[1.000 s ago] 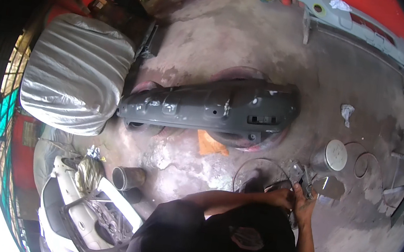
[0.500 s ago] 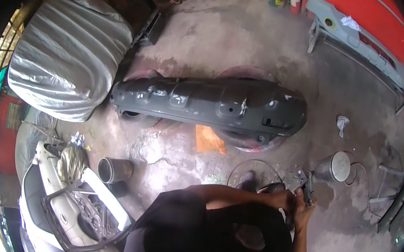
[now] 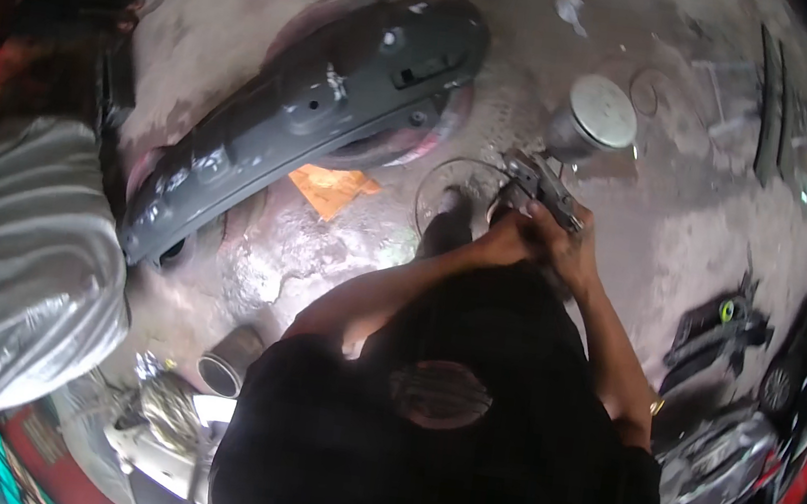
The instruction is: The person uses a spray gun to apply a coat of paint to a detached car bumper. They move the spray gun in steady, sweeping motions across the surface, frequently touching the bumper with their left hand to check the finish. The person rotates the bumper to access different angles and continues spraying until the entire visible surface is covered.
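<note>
My right hand (image 3: 570, 247) is closed around a grey metal hand tool (image 3: 539, 183) whose exact kind I cannot make out. Close against it, my left hand (image 3: 509, 237) is closed too, at the tool's lower end; what its fingers grip is hidden. A thin dark hose (image 3: 430, 177) loops beside the tool. Ahead on the left, a dark grey car bumper (image 3: 274, 120) with pale patches rests on round supports, one stained reddish (image 3: 447, 121). An orange sheet (image 3: 330, 191) lies on the floor beside the bumper.
A pale-lidded bucket (image 3: 602, 112) stands just beyond the tool. Silver cover (image 3: 30, 257) drapes a bulky object at left. Another bucket (image 3: 227, 361) stands near my left elbow. Dark car parts (image 3: 721, 331) lie at right, long black strips (image 3: 769, 106) farther off.
My view has swung to the right, so the bumper now sits tilted at upper left. Both hands stay together at the tool, and the parts at right have come into view.
</note>
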Action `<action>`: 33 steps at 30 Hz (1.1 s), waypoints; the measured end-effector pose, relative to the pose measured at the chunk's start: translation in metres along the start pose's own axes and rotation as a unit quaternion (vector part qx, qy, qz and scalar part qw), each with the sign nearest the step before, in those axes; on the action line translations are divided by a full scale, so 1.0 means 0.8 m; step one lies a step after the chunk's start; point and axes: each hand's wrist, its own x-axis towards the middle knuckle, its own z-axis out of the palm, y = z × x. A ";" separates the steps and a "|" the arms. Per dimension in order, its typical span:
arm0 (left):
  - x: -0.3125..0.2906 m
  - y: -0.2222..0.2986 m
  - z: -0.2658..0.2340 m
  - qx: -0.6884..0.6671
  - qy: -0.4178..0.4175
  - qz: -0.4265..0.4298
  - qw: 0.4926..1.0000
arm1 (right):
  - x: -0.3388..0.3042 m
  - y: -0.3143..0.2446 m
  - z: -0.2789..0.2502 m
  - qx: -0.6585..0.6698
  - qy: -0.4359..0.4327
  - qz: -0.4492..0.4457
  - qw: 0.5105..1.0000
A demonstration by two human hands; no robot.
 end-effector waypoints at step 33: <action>0.020 0.008 0.014 0.120 -0.057 -0.026 0.991 | -0.003 0.082 -0.012 -0.020 0.058 0.021 0.998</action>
